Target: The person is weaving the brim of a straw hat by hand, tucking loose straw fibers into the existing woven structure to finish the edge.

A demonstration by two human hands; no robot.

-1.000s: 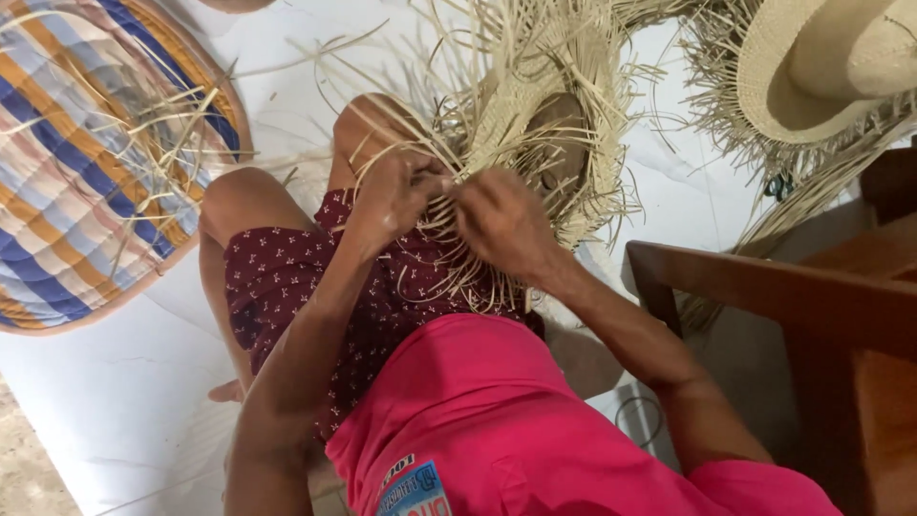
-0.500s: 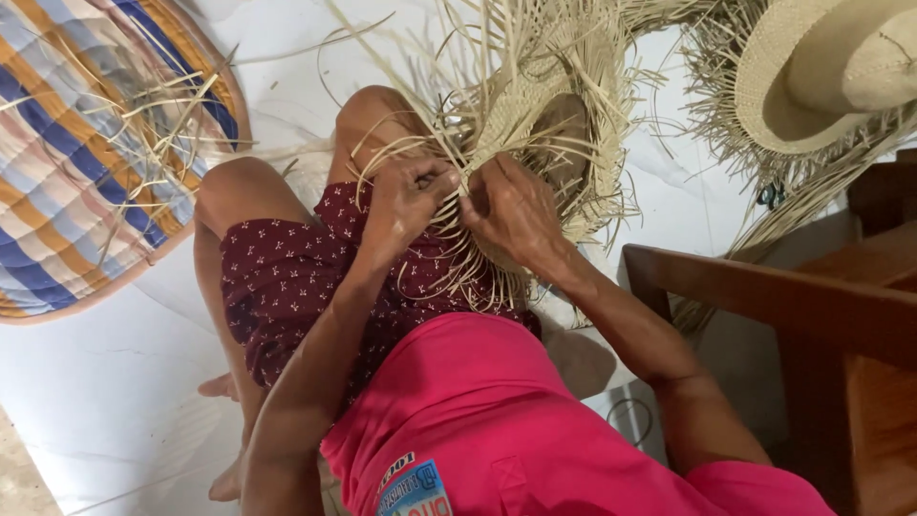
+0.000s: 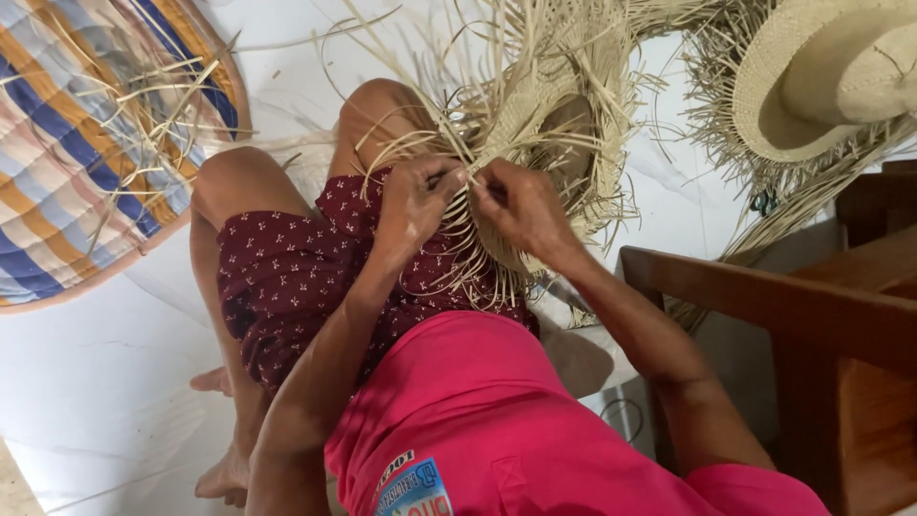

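my pink shirt (image 3: 497, 420) fills the 6 o'clock edge, with my dark red patterned shorts (image 3: 287, 277) just beyond it over my bent legs. my left hand (image 3: 415, 201) and right hand (image 3: 521, 212) meet near the centre, knuckles almost touching. both are closed narrow, each pinching thin straw strands (image 3: 468, 177) at the rim of the unfinished straw hat (image 3: 549, 115) that rests on my lap and knees. the hat lies beyond my hands toward 12 o'clock, its long axis running from my fingers up and slightly toward 1 o'clock, the crown hollow facing me. loose strands fan out from its edge in every direction, and many hang down toward 6 o'clock over my shorts.

compared with half a second ago, my hands have drawn a little closer together and the pinch point sits more squarely between them; the hat has hardly shifted.

at 3 to 4 o'clock a brown wooden chair (image 3: 764, 306) stands close beside my right forearm. farther out, at 9 to 10 o'clock, a striped round mat (image 3: 67, 191) lies on the pale floor (image 3: 95, 382) with stray straw on it. at 1 to 2 o'clock a finished straw hat (image 3: 821, 86) sits on a heap of loose straw.
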